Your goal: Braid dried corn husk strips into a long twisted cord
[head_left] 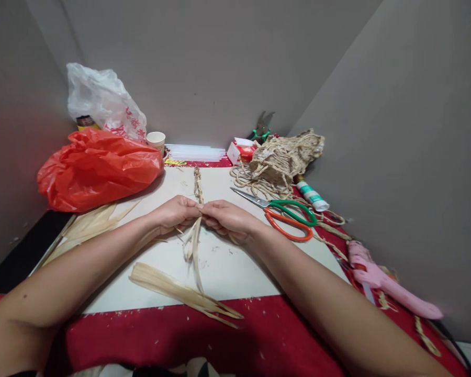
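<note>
My left hand [175, 213] and my right hand [230, 219] meet at the middle of a white board [227, 267], both pinched closed on a braid of pale husk strips. The plaited part of the braid [198, 188] runs away from my fingers toward the back. Loose strip ends [193, 246] hang down below my hands. A bundle of flat husk strips [180, 290] lies near the board's front edge.
More husk strips [88, 225] lie at the left beside a red plastic bag [96, 167] and a white bag [104, 102]. Scissors [284, 213], a woven rope pile [282, 157], a glue tube [312, 195], a paper cup [156, 140] and a pink glue gun [384, 283] sit at the right and back.
</note>
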{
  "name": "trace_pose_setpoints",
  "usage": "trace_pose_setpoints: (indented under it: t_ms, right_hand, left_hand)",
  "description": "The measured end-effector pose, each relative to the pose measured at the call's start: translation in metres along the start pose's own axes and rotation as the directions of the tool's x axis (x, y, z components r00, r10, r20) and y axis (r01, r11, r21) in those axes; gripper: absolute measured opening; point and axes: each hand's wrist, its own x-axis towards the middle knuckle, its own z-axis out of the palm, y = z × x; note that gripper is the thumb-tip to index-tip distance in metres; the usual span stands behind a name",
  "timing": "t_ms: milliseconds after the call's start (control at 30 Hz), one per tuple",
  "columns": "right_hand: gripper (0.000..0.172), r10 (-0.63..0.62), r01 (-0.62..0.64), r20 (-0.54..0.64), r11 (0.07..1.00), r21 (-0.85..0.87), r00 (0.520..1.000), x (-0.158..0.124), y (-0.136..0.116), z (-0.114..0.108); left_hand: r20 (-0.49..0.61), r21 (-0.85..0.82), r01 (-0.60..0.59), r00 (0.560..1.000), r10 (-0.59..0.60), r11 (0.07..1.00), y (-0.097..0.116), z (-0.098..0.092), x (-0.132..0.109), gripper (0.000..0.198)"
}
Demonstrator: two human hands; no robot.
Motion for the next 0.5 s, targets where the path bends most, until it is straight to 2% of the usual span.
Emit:
trace_pose_setpoints:
  t_ms: [200, 333, 433, 500]
  right_hand:
    - [0.03, -0.083, 0.078, -0.06, 0.994, -0.069, 0.995, 0.002, 0.006, -0.008]
    - [0.03, -0.238, 0.233, -0.096, 0.971, -0.055, 0.967, 0.006, 0.012, -0.006]
    - [0.03, -0.265, 0.267, -0.135, 0.964, -0.007, 0.955, 0.007, 0.014, -0.004]
    - [0.029, -0.235, 0.244, -0.146, 0.968, 0.048, 0.961, 0.007, 0.014, -0.005]
  left_hand:
    - [0.02, 0.055, 0.039, 0.999, -0.04, 0.998, 0.001, -0.001, -0.001, 0.017]
    - [0.002, 0.151, 0.072, 0.997, -0.073, 0.986, 0.004, 0.0, -0.002, 0.016]
    - [-0.059, 0.398, 0.098, 0.995, -0.082, 0.912, 0.015, -0.004, -0.006, 0.022]
    - [-0.099, 0.625, 0.08, 0.995, -0.023, 0.776, 0.029, -0.008, -0.012, 0.025]
